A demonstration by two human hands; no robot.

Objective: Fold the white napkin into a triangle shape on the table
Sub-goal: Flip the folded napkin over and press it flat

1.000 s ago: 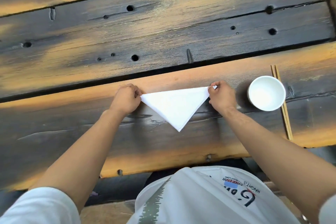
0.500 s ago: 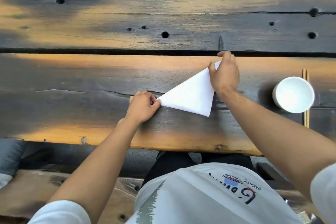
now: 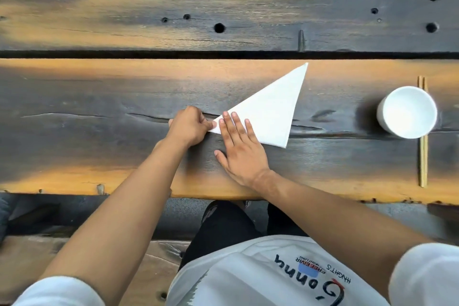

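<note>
The left hand (image 3: 189,126) pinches the near-left corner of the white napkin (image 3: 270,109), folded into a triangle on the wooden table (image 3: 99,97). The right hand (image 3: 242,146) lies flat and open, fingers spread on that corner. The napkin lies left of the white cup (image 3: 407,112), well apart; wooden chopsticks (image 3: 423,156) lie under the cup.

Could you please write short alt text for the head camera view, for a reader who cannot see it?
A white napkin folded into a triangle lies on a dark, weathered wooden plank table; the left hand pinches its near-left corner while the right hand presses flat beside it. To the right, a round white cup stands over a pair of wooden chopsticks.
</note>
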